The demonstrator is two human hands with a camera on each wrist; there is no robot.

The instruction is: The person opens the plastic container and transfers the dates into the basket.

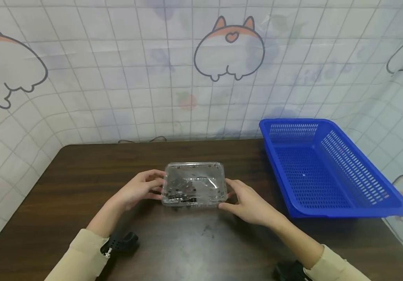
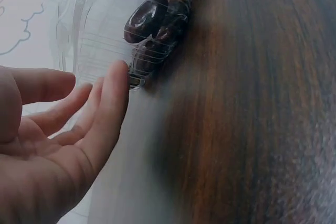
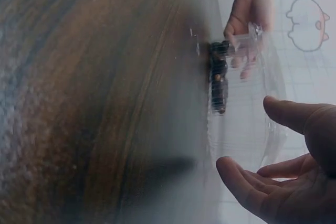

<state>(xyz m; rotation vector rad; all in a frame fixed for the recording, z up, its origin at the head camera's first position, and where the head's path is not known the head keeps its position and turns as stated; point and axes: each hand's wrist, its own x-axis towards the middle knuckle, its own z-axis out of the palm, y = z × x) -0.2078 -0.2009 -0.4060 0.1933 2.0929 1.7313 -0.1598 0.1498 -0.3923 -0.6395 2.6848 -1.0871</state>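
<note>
A clear plastic clamshell box (image 1: 194, 184) with its lid down sits on the dark wooden table. Dark, glossy brown dates (image 2: 149, 22) lie in part of it; the left wrist view shows them through the ribbed wall, and in the right wrist view the dates (image 3: 218, 77) form a low row. At the box's left side is my left hand (image 1: 144, 186), fingers spread and loosely bent, fingertips at the wall. My right hand (image 1: 245, 201) stands at the right side, thumb by the near right corner and fingers along the side. Neither hand curls round the box.
A large blue plastic basket (image 1: 331, 171) with slotted walls stands to the right, near the right arm. A patterned white wall covering (image 1: 152, 78) rises behind the table's back edge. Black bands are worn on both wrists.
</note>
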